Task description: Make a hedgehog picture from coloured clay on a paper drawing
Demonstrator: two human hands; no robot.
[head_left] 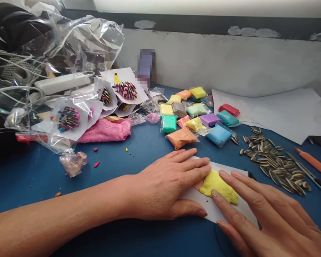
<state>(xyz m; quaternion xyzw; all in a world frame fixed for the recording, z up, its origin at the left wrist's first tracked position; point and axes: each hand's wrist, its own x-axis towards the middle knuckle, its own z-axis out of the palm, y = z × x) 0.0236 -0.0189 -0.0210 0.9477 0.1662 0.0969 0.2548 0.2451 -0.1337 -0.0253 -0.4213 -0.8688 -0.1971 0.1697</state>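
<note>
A flattened patch of yellow modelling clay (219, 186) lies on a small sheet of white paper (194, 197) in front of me. My left hand (173, 182) rests flat across the paper's left part, fingers stretched out, its fingertips by the clay's left edge. Some pinkish clay shows just under those fingers. From the lower right, my right hand (267, 210) reaches over the clay with fingers apart; its index fingertip touches the clay's near edge. Neither hand grips anything.
Wrapped clay packets in many colours (182, 137) lie beyond my hands. Striped sunflower seeds (273, 160) are heaped at right, beside an orange pen-like tool (314, 162). A pink cloth (107, 129), seed-studded clay figures (125, 90) and clear plastic bags (93, 39) crowd the left.
</note>
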